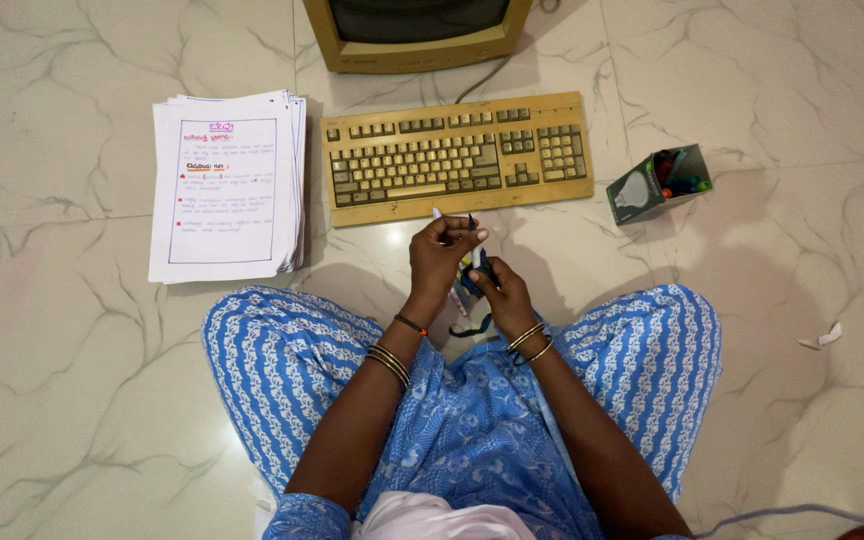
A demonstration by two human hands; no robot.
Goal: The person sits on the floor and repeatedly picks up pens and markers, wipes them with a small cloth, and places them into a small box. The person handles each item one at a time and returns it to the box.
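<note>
1. A small bundle of pens [472, 272], dark with a pale barrel showing, sits between the two hands just above the lap, in front of the keyboard; a dark loop, perhaps a strap or band, hangs below it.
2. The right hand [505, 295] has its fingers closed around the lower part of the bundle, holding it upright.
3. The left hand [439, 258] has its fingers pinched narrow on a thin pen tip at the top of the bundle; whether that pen is going in or coming out cannot be told.
4. As a judgement: the handling of the pens is mid-way. The bundle is gathered in the hands and nothing from it lies on the floor nearby.
5. A small open box [659, 184], dark green with a bulb picture on its side, lies tipped to the right of the keyboard, well apart from the hands, with coloured pens or markers inside.
6. The yellowed keyboard [457, 155] lies on the marble floor [72, 380], just beyond the hands, with an old monitor [414, 38] behind it.
7. A stack of printed sheets [227, 188] lies left of the keyboard, untouched.
8. A scrap of white paper [822, 338] lies at far right.
</note>
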